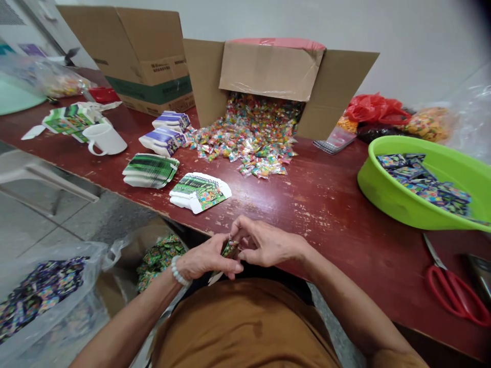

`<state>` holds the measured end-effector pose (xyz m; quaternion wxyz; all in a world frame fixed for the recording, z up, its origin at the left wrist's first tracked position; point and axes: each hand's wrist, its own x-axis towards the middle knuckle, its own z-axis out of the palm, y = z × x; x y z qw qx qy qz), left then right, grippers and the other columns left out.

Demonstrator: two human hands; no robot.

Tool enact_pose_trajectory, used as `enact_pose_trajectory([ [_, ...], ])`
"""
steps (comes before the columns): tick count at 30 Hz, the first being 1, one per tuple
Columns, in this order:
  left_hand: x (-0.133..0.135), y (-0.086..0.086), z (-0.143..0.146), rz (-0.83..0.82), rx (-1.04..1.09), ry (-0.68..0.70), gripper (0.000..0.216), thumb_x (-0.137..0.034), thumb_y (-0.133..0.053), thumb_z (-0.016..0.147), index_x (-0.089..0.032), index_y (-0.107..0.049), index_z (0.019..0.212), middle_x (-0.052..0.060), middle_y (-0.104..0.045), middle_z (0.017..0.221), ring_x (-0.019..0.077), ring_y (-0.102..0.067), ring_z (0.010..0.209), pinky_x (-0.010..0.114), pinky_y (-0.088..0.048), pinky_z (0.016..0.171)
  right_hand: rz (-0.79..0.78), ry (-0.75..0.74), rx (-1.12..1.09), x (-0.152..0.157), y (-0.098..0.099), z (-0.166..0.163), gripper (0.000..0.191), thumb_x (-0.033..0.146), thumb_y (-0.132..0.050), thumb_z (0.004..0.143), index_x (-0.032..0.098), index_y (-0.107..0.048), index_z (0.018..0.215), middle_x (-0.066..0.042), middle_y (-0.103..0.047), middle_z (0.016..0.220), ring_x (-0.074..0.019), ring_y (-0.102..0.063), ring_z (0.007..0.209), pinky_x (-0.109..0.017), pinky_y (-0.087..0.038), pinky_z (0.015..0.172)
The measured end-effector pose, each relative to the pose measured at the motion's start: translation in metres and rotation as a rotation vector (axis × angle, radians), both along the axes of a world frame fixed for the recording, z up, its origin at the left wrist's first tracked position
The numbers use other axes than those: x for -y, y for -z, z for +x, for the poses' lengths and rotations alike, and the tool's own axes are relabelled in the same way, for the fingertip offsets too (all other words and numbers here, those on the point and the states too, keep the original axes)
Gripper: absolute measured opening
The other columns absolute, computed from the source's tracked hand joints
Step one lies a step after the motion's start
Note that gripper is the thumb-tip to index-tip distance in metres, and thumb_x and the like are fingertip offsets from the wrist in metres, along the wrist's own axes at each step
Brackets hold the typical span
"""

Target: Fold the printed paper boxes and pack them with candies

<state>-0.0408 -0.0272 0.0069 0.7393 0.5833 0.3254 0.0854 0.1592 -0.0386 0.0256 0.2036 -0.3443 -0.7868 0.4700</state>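
Both hands meet at the near edge of the red table [330,204], just in front of my body. My left hand [207,260], with a white bead bracelet on the wrist, is closed around a small green printed paper box [229,249]. My right hand [264,244] pinches the same box from the right side. Most of the box is hidden by the fingers. Flat stacks of the same green printed box blanks [199,191] lie on the table just beyond my hands.
A tipped cardboard box [268,71] spills small wrapped candies [249,138]. A second stack of blanks [150,170], a white mug [103,139], a green basin of packets [425,184] and red scissors [454,291] lie around. Bags of filled packets [38,291] sit lower left.
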Motion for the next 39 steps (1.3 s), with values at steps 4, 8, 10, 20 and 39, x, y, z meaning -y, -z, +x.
enact_pose_trajectory([
  [4,-0.002,-0.003,0.003,0.115,-0.04,-0.065,0.028,-0.03,-0.078,0.063,-0.016,-0.067,0.085,0.0,-0.064,0.069,0.016,-0.058,0.066,0.026,-0.048,0.064,-0.06,-0.04,-0.048,0.001,0.0,-0.003,0.065,0.02,-0.07,0.075,0.021,-0.038,0.133,-0.002,-0.067,0.094,-0.0147,-0.06,0.071,-0.025,-0.045,0.062],
  [8,-0.001,-0.003,0.007,0.041,-0.026,-0.191,0.023,-0.034,-0.076,0.068,-0.014,-0.065,0.07,0.001,-0.062,0.061,0.0134,-0.058,0.053,0.027,-0.049,0.056,-0.072,0.179,-0.216,-0.002,0.009,-0.004,0.072,0.022,-0.064,0.082,0.026,-0.03,0.145,-0.003,-0.065,0.1,-0.0133,-0.06,0.072,-0.026,-0.047,0.064],
  [10,0.002,0.0,0.011,-0.023,-0.012,-0.337,0.028,-0.037,-0.079,0.066,-0.013,-0.064,0.07,0.002,-0.063,0.062,0.0132,-0.059,0.049,0.027,-0.05,0.052,-0.028,0.356,-0.231,-0.003,0.018,-0.005,0.072,0.023,-0.069,0.079,0.026,-0.035,0.143,-0.004,-0.062,0.109,-0.0093,-0.055,0.064,-0.025,-0.045,0.061],
  [20,0.007,0.014,0.017,0.302,-0.035,-0.538,0.034,-0.038,-0.075,0.075,-0.013,-0.067,0.097,0.006,-0.072,0.093,0.0195,-0.066,0.083,0.03,-0.054,0.075,-0.041,0.644,-0.247,-0.005,0.031,-0.016,0.026,0.034,-0.064,0.084,0.017,-0.06,0.065,0.002,-0.056,0.066,-0.012,-0.05,0.063,-0.024,-0.038,0.059],
  [39,0.019,0.014,0.016,0.22,0.21,-0.783,0.056,-0.036,-0.072,0.08,-0.023,-0.05,0.13,0.01,-0.068,0.122,0.0228,-0.068,0.102,0.03,-0.057,0.08,-0.085,0.724,-0.602,0.002,0.049,-0.032,0.024,0.036,-0.065,0.085,0.02,-0.067,0.104,-0.004,-0.071,0.095,-0.0172,-0.064,0.083,-0.029,-0.05,0.077],
])
